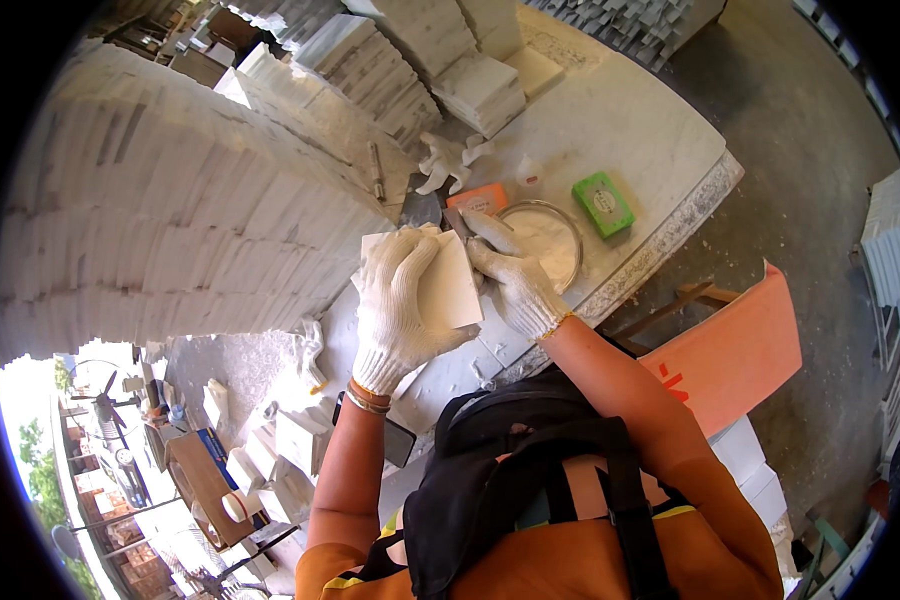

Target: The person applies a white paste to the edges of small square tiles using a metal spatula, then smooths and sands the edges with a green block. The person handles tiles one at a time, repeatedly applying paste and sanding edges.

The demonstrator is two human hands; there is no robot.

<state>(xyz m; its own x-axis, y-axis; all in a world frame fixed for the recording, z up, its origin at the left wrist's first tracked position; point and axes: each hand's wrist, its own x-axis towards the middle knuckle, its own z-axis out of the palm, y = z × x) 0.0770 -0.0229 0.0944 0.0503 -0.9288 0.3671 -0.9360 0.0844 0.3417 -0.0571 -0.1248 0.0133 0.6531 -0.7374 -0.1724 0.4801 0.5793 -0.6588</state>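
A left hand [398, 290] in a white knit glove is clamped on a square white tile [452, 285], palm across its face, held over the pale stone surface [660, 115]. The right hand [515, 280], also gloved, curls at the tile's right side; whether it grips anything is unclear. A round bowl [578, 237] of white material sits near the surface's rough right edge. The tile looks stiff, fairly light, probably brittle at its corners and slippery if dusty; opposite edges seem the safest hold.
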